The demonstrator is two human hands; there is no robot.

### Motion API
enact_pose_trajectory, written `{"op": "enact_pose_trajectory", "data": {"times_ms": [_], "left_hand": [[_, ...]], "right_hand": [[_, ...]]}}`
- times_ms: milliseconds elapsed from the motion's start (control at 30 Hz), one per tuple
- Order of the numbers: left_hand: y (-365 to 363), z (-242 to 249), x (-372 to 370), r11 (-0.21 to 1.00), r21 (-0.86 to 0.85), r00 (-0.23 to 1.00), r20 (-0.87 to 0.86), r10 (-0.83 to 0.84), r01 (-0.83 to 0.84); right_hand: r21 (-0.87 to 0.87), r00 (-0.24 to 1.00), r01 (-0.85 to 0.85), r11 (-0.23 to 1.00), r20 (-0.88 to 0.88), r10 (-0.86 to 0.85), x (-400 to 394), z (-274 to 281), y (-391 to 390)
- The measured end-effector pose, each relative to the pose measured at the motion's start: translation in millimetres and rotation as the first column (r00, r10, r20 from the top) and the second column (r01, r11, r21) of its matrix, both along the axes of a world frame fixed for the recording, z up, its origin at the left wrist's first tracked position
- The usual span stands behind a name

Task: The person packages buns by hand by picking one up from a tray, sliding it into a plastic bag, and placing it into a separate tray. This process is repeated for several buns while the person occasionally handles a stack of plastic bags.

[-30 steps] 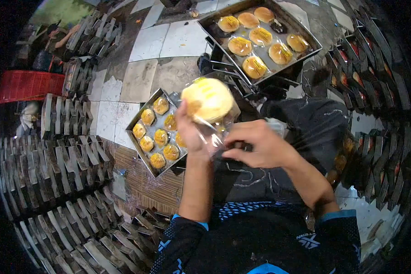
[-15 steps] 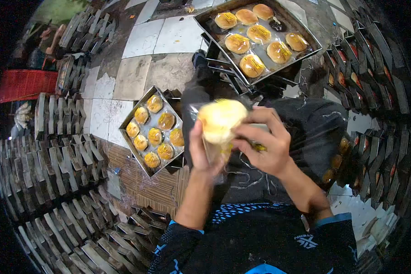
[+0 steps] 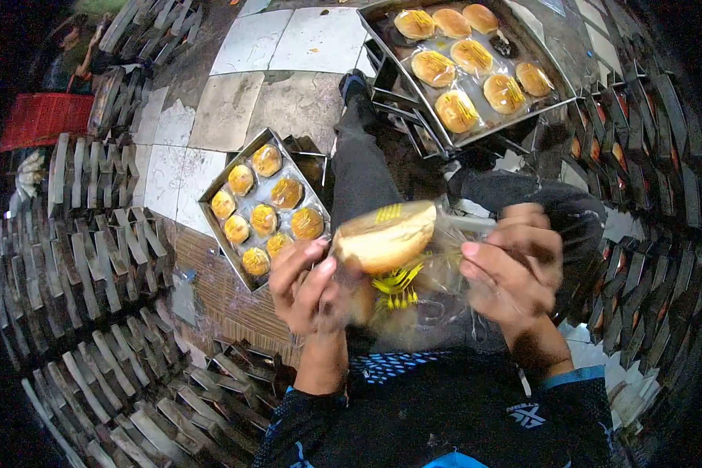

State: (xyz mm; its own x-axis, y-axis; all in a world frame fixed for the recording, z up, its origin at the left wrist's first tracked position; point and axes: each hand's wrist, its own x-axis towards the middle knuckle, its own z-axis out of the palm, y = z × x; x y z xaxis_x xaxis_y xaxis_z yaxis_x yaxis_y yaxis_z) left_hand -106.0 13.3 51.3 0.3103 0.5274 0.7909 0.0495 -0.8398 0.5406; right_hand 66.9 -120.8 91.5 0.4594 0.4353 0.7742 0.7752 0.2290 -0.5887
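Observation:
A golden-topped bun [image 3: 386,240] sits tilted inside a clear plastic bag [image 3: 446,269] with yellow printing, held up over my lap. My left hand [image 3: 308,288] pinches the bag's left side, close to the bun. At the other end, my right hand [image 3: 519,269] grips the loose, stretched plastic, its fingers a little blurred. A small tray [image 3: 208,226] of bagged buns lies to the left of my knees. Farther off on the right, a larger tray [image 3: 515,117] holds several more bagged buns.
Stacks of dark metal trays [image 3: 93,265] line the left side, and more tray stacks [image 3: 632,156] stand on the right, some with buns inside. A red basket [image 3: 47,121] is at the far left. Worn tiles [image 3: 312,101] cover the floor ahead.
My hands have moved apart. The bun has turned from facing me to lying sideways in the bag, and the plastic is now stretched out to the right. The view has shifted slightly.

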Motion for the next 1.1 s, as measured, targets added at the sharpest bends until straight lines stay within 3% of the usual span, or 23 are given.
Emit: {"op": "enact_pose_trajectory", "data": {"times_ms": [33,67,100,133,200,233,267,333,367,400,467,533,567,600,700,767,800,867,933,967,1000,1067,1100], "left_hand": [[14.3,-10.1,-5.6,1.000,0.010,0.991,-0.131,0.013,-0.012],[27.1,-25.2,-8.5,1.000,0.020,0.965,-0.261,0.028,-0.023],[35.1,-41.9,-3.7,0.998,-0.037,0.950,-0.308,0.044,-0.058],[41.4,-53.4,-7.7,0.997,-0.056,0.940,-0.340,0.032,-0.054],[35.7,-59.3,-21.2,0.987,-0.154,0.936,-0.352,-0.008,-0.050],[31.9,-62.0,-19.6,0.974,-0.222,0.971,-0.239,-0.011,-0.044],[27.9,-64.7,-20.0,0.971,-0.234,0.969,-0.246,-0.013,-0.046],[28.4,-66.9,-10.9,0.943,-0.331,0.998,-0.057,0.003,-0.022],[30.2,-64.1,-6.1,0.952,-0.304,0.996,-0.090,0.001,-0.029],[31.7,-64.2,3.7,0.949,-0.313,0.996,-0.089,0.001,-0.029],[40.0,-65.5,30.4,0.975,-0.216,0.998,-0.039,-0.053,0.043],[56.3,-67.0,48.7,0.937,-0.294,0.981,-0.097,0.165,-0.187],[64.9,-68.9,42.3,0.671,-0.702,0.965,-0.089,0.247,-0.237],[68.3,-64.4,35.0,0.657,-0.743,0.988,-0.034,0.151,-0.126],[37.5,-53.9,-13.6,0.479,-0.871,0.993,-0.120,0.006,-0.108],[7.4,-60.9,-37.0,0.622,-0.731,0.931,-0.366,-0.008,-0.282],[-8.5,-59.2,-41.9,0.625,-0.703,0.895,-0.446,-0.016,-0.339],[-26.4,-68.5,-51.0,0.864,-0.409,0.871,-0.486,0.067,-0.295],[-30.3,-56.6,-51.3,0.812,-0.493,0.886,-0.460,0.062,-0.313],[-30.3,-46.2,-50.2,0.749,-0.566,0.899,-0.429,0.088,-0.344],[-21.0,-35.2,-40.2,0.640,-0.705,0.944,-0.309,0.111,-0.306],[7.9,-19.4,-19.8,0.601,-0.764,0.968,-0.238,0.077,-0.236],[22.8,-19.7,-8.0,0.589,-0.769,0.962,-0.265,0.059,-0.248]], "right_hand": [[-0.111,0.999,0.000,0.994,0.048,0.005,4.2,-22.1,7.0],[-0.317,0.992,0.018,0.948,-0.113,-0.057,5.4,-37.7,24.4],[-0.324,0.911,-0.158,0.933,-0.413,0.011,5.5,-65.1,29.4],[-0.274,0.738,-0.321,0.907,-0.672,0.058,8.7,-85.1,35.2],[-0.217,0.899,-0.281,0.935,-0.401,0.177,5.3,-85.5,35.7],[-0.232,0.887,-0.280,0.932,-0.433,0.159,0.5,-85.7,34.8],[-0.242,0.884,-0.283,0.928,-0.442,0.154,-0.9,-86.7,34.7],[-0.291,0.954,-0.205,0.935,-0.274,0.123,4.6,-85.3,41.8],[-0.315,0.987,-0.092,0.945,-0.156,0.045,6.5,-84.3,49.6],[-0.324,0.987,-0.092,0.941,-0.156,0.043,6.0,-85.9,63.0],[-0.152,0.980,-0.159,0.976,-0.144,0.137,4.8,-87.2,100.7],[-0.236,0.987,-0.032,0.971,-0.160,-0.006,18.4,-90.3,129.3],[-0.287,0.862,0.095,0.953,-0.456,-0.223,26.2,-91.6,133.5],[-0.340,0.900,0.132,0.931,-0.353,-0.256,30.0,-91.1,125.1],[-0.524,0.868,0.056,0.850,-0.395,-0.301,-8.7,-103.8,71.6],[-0.640,0.808,-0.084,0.764,-0.492,-0.324,-37.4,-118.7,33.7],[-0.700,0.769,-0.159,0.696,-0.530,-0.358,-47.2,-125.7,18.2],[-0.723,0.760,-0.213,0.657,-0.545,-0.354,-40.9,-126.4,-0.2],[-0.821,0.899,-0.232,0.522,-0.386,-0.206,-15.2,-104.7,-5.1],[-0.837,0.932,-0.029,0.547,-0.220,-0.287,-2.8,-90.9,-0.8],[-0.800,0.899,0.005,0.600,-0.259,-0.354,8.8,-70.4,9.2],[-0.510,0.943,-0.175,0.842,-0.333,-0.006,20.1,-53.5,27.4],[-0.521,0.961,-0.236,0.820,-0.252,0.116,18.6,-48.9,41.3]]}}
